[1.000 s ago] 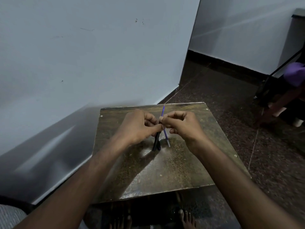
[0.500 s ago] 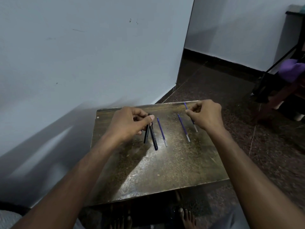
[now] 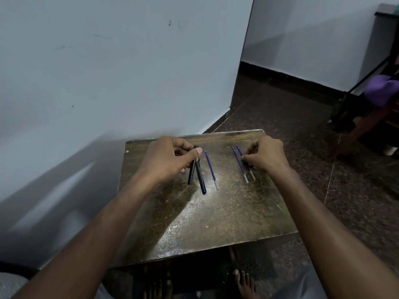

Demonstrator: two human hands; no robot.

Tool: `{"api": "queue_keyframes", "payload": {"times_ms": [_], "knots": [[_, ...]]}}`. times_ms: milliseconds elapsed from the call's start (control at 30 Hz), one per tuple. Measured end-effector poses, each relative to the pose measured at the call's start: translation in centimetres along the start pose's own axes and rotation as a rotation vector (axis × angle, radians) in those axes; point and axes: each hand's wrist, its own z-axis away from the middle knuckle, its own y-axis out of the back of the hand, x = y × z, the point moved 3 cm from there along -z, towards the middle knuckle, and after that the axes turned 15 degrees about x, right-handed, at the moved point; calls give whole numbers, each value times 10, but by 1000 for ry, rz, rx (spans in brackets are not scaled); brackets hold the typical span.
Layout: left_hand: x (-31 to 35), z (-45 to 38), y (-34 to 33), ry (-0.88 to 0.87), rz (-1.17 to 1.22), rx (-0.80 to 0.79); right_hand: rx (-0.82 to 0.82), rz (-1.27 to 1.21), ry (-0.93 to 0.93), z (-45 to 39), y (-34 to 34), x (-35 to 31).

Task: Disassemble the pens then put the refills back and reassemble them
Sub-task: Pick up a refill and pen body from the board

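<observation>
On a small dark table point(image 3: 207, 214), my left hand point(image 3: 170, 156) pinches a black pen barrel point(image 3: 191, 172) between thumb and fingers, its lower end near the tabletop. A second black pen barrel point(image 3: 200, 178) lies beside it, angled. One blue refill point(image 3: 211, 172) lies just right of the barrels. Two more blue refills lie side by side at the right: one point(image 3: 239, 164) free, the other point(image 3: 251, 174) under the fingertips of my right hand point(image 3: 266, 155), which presses or pinches it against the table.
A pale wall stands close behind and left of the table. Dark speckled floor point(image 3: 302, 117) spreads to the right, with a wooden chair point(image 3: 371, 117) carrying a purple cloth point(image 3: 381, 89) at the far right. Bare feet point(image 3: 244, 281) show below the table's front edge.
My hands, joined over the table's middle a second ago, have parted. The left took the barrel to the left; the right carried a refill right and lowered it beside another refill.
</observation>
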Motion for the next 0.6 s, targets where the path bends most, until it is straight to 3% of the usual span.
{"api": "queue_keyframes", "payload": {"times_ms": [200, 600], "knots": [[1, 1, 1, -4, -6, -6, -24, -42, -12, 1, -1, 1], [1, -1, 1, 31, -20, 0, 149, 76, 37, 3, 0, -7]]}}
